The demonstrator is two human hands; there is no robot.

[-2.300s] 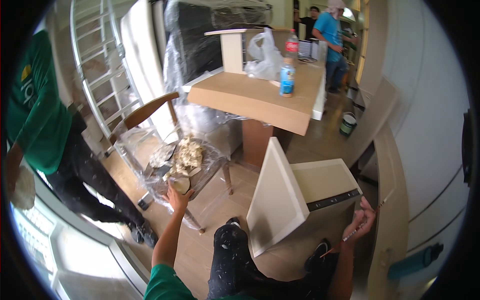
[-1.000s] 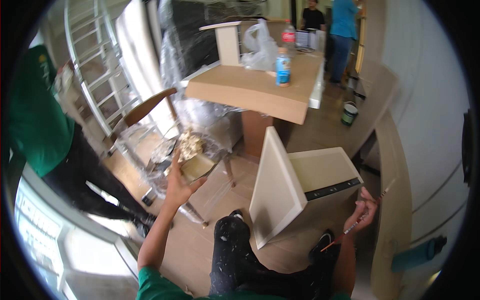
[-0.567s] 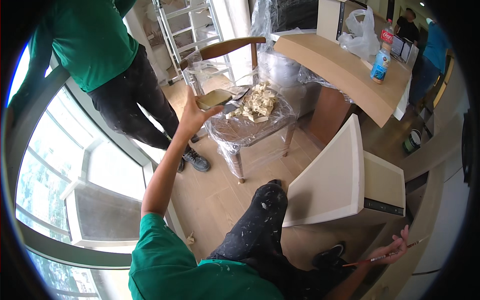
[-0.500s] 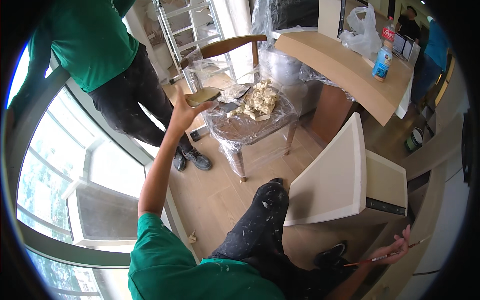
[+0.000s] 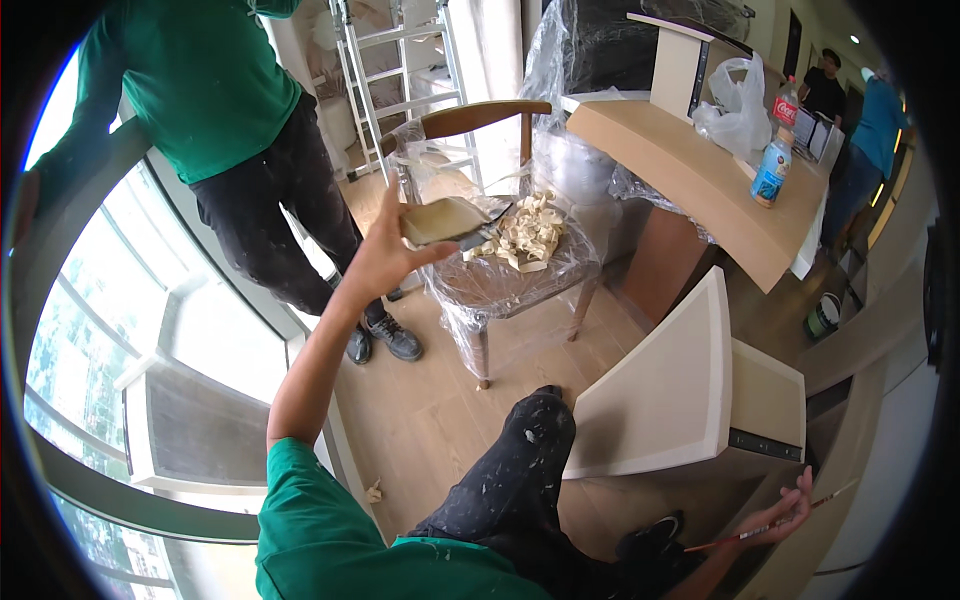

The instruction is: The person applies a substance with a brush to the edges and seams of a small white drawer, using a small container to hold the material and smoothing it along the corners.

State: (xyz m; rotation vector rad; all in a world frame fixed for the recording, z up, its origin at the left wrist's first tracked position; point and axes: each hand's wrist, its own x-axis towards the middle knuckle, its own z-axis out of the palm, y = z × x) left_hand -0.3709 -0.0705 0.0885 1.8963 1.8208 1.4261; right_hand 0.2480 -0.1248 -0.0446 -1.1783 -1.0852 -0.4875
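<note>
Left hand: the left hand (image 5: 385, 255) is stretched out and up; its fingers and thumb pinch one end of a flat tan tray (image 5: 445, 220)
Right hand: the right hand (image 5: 785, 510) is low by the floor; its fingers close on a thin brush (image 5: 770, 525)
Where the tray is: in the air, just over the near edge of the chair (image 5: 520, 285) wrapped in clear plastic; beside the pile of pale scraps (image 5: 525, 235) on the seat
How it handles: it looks light and stiff, since one hand lifts it; it may hold something wet, so keeping it level seems wise; the rim is the best place to grip
Which way it points: its long side runs left to right, away from the hand toward the scraps; it lies almost flat
Brush: it looks thin, light and easy to snap; its tip points up and right
</note>
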